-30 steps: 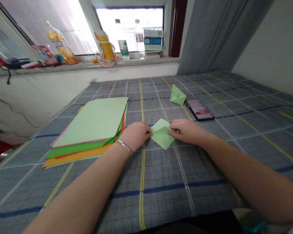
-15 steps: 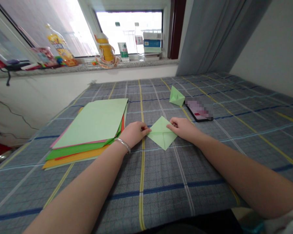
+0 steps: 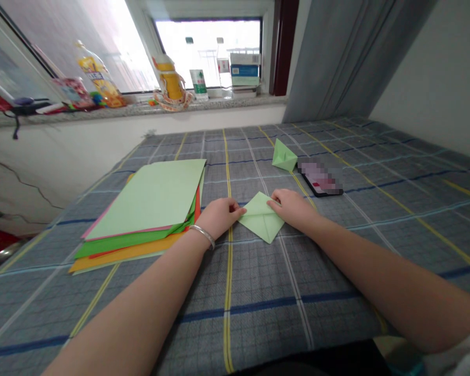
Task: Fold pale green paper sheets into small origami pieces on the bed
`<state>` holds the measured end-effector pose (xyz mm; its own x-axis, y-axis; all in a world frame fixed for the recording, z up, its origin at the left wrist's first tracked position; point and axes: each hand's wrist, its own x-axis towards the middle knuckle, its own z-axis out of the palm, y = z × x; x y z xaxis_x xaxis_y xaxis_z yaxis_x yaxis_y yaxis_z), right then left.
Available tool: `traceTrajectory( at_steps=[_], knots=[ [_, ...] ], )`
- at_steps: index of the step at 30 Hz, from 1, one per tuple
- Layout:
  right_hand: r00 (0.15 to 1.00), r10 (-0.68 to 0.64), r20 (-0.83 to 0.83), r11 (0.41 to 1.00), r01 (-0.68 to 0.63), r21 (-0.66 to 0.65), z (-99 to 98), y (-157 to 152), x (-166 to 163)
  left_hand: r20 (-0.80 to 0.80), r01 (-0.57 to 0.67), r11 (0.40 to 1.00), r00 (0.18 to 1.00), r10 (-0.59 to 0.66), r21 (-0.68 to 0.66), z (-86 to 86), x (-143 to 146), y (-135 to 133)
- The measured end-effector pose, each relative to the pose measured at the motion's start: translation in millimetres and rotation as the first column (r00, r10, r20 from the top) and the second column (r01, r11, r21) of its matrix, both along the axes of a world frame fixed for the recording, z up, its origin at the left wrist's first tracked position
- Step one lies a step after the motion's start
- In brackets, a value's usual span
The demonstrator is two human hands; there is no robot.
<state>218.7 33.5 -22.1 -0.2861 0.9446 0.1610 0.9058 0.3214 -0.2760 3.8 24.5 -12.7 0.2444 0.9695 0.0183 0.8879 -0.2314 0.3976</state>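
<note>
A small light green folded paper lies diamond-shaped on the checked cloth, with crease lines crossing its face. My left hand, a silver bangle at its wrist, pinches the paper's left corner between thumb and finger. At the upper right edge, my right hand has its thumb on top of the paper and its fingers curled at the rim. Beyond the right hand stands a folded green paper piece, its point upward.
Left of my hands is a stack of coloured paper sheets, pale green on top. A phone lies at the right. Bottles, a yellow cup and boxes line the windowsill at the back.
The folded paper has turned slightly, its near tip shifting right and its far tip a little nearer. My left hand has moved slightly right with its corner; my right hand stays nearly in place.
</note>
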Motion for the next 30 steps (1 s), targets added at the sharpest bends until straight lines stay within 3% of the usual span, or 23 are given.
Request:
traceTrajectory(
  at_steps=[8, 16, 21, 30],
  knots=[
    [1.000, -0.013, -0.003, 1.000, 0.014, 0.002, -3.9, 2, -1, -0.005, 0.085, 0.988, 0.996, -0.086, -0.130, 8.3, -9, 5],
    [0.999, 0.037, -0.010, 0.999, -0.036, 0.022, -3.9, 0, 0, 0.031, 0.082, 0.978, 0.996, -0.078, -0.190, 14.0, -10, 3],
    [0.999, 0.039, 0.016, 0.999, -0.040, 0.024, -1.4, -3, 0, -0.032, 0.027, 0.984, 0.999, -0.033, -0.177, 10.3, -7, 5],
    [0.997, -0.023, 0.080, 1.000, 0.021, 0.015, -0.5, -6, -4, -0.174, 0.038, 0.981, 0.982, -0.072, -0.193, 8.8, -5, 13]
  ],
)
